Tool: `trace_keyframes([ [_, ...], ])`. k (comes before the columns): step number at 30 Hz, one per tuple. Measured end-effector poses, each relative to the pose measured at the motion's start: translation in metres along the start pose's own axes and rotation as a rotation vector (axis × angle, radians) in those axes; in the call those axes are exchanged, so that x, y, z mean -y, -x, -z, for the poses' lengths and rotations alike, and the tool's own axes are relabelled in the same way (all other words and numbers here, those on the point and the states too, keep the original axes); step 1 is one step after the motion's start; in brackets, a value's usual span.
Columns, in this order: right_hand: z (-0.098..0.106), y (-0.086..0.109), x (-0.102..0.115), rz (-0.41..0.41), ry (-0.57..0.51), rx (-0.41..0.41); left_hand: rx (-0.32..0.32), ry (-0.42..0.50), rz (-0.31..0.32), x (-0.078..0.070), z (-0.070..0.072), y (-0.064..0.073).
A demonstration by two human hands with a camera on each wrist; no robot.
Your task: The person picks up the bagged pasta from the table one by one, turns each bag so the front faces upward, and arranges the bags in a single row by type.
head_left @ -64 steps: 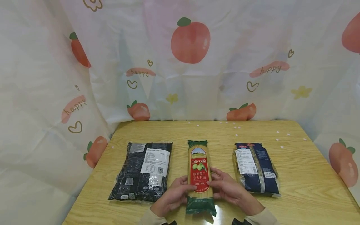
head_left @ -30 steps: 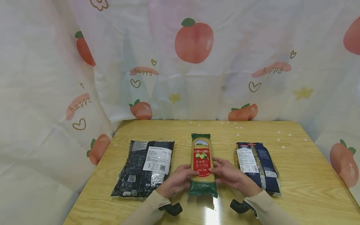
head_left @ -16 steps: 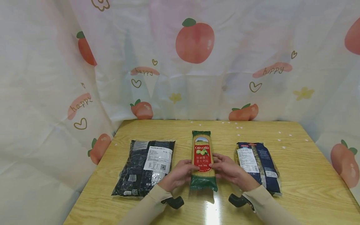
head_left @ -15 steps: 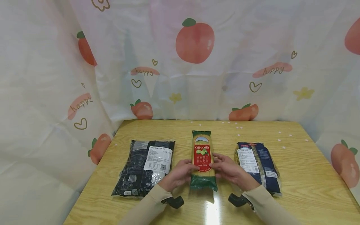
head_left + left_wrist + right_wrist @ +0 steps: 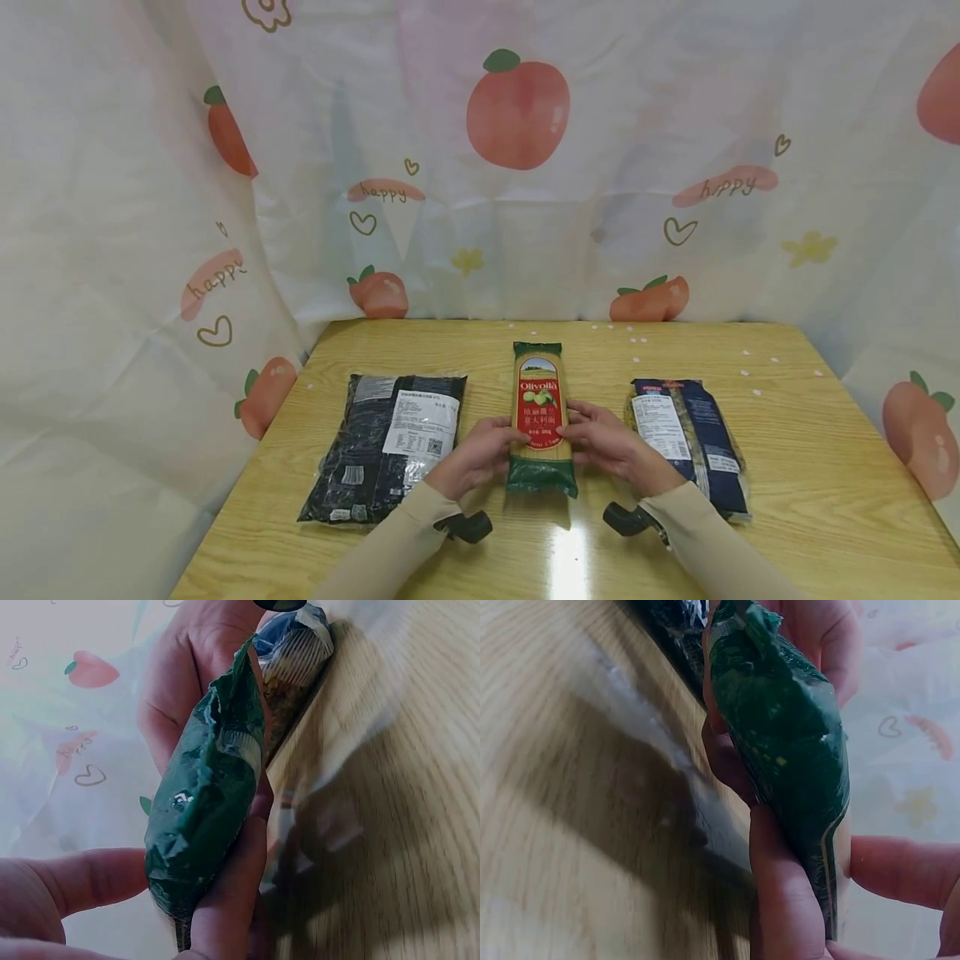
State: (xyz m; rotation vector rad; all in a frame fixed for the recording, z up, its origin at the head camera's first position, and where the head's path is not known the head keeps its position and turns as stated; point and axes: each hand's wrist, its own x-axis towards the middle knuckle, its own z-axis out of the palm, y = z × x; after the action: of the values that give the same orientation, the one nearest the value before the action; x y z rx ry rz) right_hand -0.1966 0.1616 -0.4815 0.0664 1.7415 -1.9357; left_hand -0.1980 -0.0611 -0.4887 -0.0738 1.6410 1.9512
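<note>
A long pack of spaghetti [image 5: 538,408] with green ends and a red label is held level between both hands in the head view. My left hand [image 5: 480,454] grips its left edge, thumb on top and fingers underneath. On the opposite edge my right hand [image 5: 611,446] grips it the same way. Both wrist views show the pack's green near end [image 5: 206,787] raised over the tabletop, with a shadow below. The fingers under the pack are partly hidden by it. In the right wrist view, a thumb and fingers pinch the green end [image 5: 787,742] from both sides.
Left of the hands, a black plastic bag [image 5: 360,467] with a white label lies on the wooden table [image 5: 825,500]. A navy pasta bag [image 5: 701,425] lies on the right, close to the right forearm. A fruit-print curtain [image 5: 555,250] hangs behind the table.
Both hands have carried the spaghetti pack away from the table's near edge toward the back, keeping their hold. The view has shifted slightly; the black bag and navy bag stay in place.
</note>
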Motion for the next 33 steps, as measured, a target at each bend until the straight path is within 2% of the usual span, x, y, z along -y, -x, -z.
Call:
trace_keyframes([
  [13, 0.001, -0.013, 0.003, 0.026, 0.022, -0.028, -0.017, -0.022, -0.006, -0.003, 0.002, -0.013],
  [20, 0.002, -0.020, 0.004, 0.026, 0.033, -0.073, -0.020, -0.038, -0.003, -0.004, 0.003, -0.019],
  [33, 0.002, -0.028, 0.007, 0.030, 0.040, -0.086, -0.032, -0.040, -0.009, -0.006, 0.006, -0.029],
])
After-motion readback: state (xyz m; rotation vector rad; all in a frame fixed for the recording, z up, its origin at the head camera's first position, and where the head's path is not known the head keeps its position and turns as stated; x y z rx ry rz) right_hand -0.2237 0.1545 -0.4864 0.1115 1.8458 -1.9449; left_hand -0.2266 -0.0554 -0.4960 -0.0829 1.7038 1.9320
